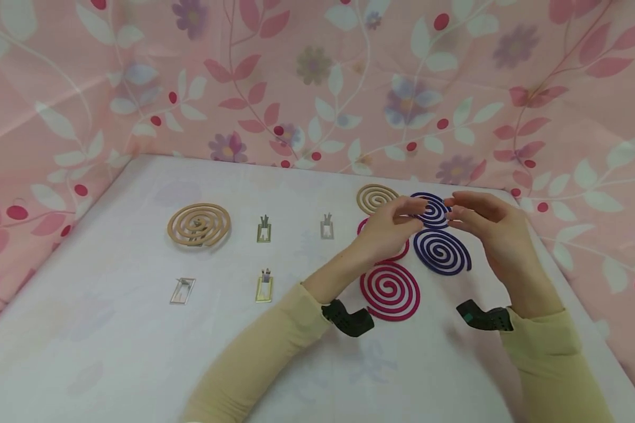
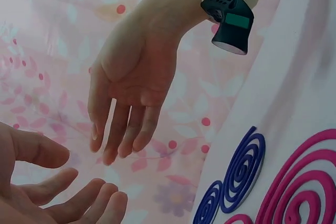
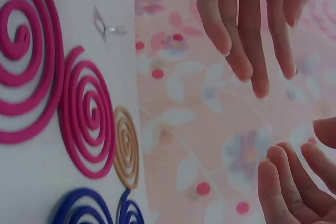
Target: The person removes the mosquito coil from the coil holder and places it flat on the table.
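Observation:
My left hand [image 1: 391, 228] and right hand [image 1: 489, 230] hover above the mosquito coils at the right of the table, palms facing, fingers loosely bent and apart. Neither hand holds anything. Beneath them lie a tan coil [image 1: 370, 198], a rear blue coil [image 1: 435, 218], a front blue coil [image 1: 440, 251] and a front pink coil [image 1: 390, 288]. In the head view the left hand partly covers a second pink coil [image 3: 93, 116]. Both wrist views show the palms and fingertips with a gap between the hands.
At the left, another tan coil [image 1: 200, 218] rests raised on a metal stand. Several small metal stands are spread over the white table [image 1: 111, 352], including a rear one [image 1: 264, 232], a silver one [image 1: 326, 228] and a front one [image 1: 264, 289]. Floral cloth [image 1: 317, 88] hangs behind.

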{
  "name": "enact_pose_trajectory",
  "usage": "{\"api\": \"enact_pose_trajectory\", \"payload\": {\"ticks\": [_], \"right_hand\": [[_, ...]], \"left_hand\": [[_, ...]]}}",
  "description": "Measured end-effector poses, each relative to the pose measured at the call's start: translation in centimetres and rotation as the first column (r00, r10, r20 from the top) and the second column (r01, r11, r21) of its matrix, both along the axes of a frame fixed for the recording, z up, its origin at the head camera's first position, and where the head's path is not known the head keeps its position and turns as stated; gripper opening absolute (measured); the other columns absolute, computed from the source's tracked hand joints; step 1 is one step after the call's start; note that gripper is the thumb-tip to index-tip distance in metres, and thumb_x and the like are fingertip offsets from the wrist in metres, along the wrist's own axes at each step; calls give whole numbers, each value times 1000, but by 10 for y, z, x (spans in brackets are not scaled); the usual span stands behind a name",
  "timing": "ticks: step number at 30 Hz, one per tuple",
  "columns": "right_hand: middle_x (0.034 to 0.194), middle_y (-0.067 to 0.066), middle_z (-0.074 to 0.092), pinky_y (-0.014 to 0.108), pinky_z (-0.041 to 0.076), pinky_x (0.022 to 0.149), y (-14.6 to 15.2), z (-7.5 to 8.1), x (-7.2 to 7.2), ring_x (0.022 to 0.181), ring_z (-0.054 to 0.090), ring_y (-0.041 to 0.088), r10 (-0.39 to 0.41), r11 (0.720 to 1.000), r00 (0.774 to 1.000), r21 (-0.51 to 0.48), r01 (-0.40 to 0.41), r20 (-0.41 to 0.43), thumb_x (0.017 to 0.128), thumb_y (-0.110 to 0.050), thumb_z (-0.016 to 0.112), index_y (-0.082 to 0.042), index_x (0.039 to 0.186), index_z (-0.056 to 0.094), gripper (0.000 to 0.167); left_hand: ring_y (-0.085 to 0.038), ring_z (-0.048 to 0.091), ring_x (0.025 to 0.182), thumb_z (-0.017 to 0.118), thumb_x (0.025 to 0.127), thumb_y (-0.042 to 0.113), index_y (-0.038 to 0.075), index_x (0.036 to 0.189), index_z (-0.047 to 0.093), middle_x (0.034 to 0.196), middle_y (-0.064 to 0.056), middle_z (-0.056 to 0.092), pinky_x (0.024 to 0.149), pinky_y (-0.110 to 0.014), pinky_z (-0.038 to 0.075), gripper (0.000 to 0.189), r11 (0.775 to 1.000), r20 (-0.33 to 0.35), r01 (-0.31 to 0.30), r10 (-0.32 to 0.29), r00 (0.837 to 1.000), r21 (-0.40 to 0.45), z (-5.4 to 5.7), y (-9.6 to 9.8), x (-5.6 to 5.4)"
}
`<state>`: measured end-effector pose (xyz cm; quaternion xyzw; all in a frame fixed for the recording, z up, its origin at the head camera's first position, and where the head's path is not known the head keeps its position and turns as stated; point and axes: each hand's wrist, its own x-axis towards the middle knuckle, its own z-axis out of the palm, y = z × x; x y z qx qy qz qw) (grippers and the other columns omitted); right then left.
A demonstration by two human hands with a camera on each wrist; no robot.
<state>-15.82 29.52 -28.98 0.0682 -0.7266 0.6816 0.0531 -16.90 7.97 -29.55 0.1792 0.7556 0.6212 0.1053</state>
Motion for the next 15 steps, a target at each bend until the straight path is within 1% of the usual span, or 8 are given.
{"api": "enact_pose_trajectory", "payload": {"ticks": [4,8,9,12,15], "right_hand": [[116,2,69,15,54,89,-17,7,10,97,69,14,-11,997,1000,72,11,-4,96,-18,67,-5,133,61,39],[122,0,68,12,51,91,-35,14,19,102,68,13,-14,984,1000,176,9,27,96,-26,67,-12,134,60,40],[123,0,67,12,51,91,-40,15,21,103,67,13,-13,978,999,207,5,35,96,-28,67,-14,134,61,40],[126,2,67,13,50,93,-54,17,28,108,67,15,17,972,999,231,-28,46,97,-27,67,-14,132,61,39],[125,3,67,14,49,96,-67,17,32,112,65,15,68,969,997,237,-75,36,98,-25,66,-12,132,61,37]], "left_hand": [[-18,60,121,57,100,13,13,140,56,139,-3,61,98,-23,51,40,1000,-42,30,-30,999,-6,1,-23,5],[-20,59,122,56,100,13,12,141,55,139,-4,60,99,-26,52,40,999,-91,29,-32,995,-34,-2,-54,9],[-21,59,123,56,100,12,11,141,55,139,-5,60,100,-27,52,40,999,-100,26,-30,994,-40,-3,-63,10],[-23,59,123,56,101,12,9,140,55,138,-6,60,101,-33,52,40,998,-123,11,-18,992,-57,-5,-94,13],[-24,61,122,57,100,10,8,138,56,136,-8,62,103,-39,52,38,998,-129,-33,25,991,-58,-4,-130,15]]}}
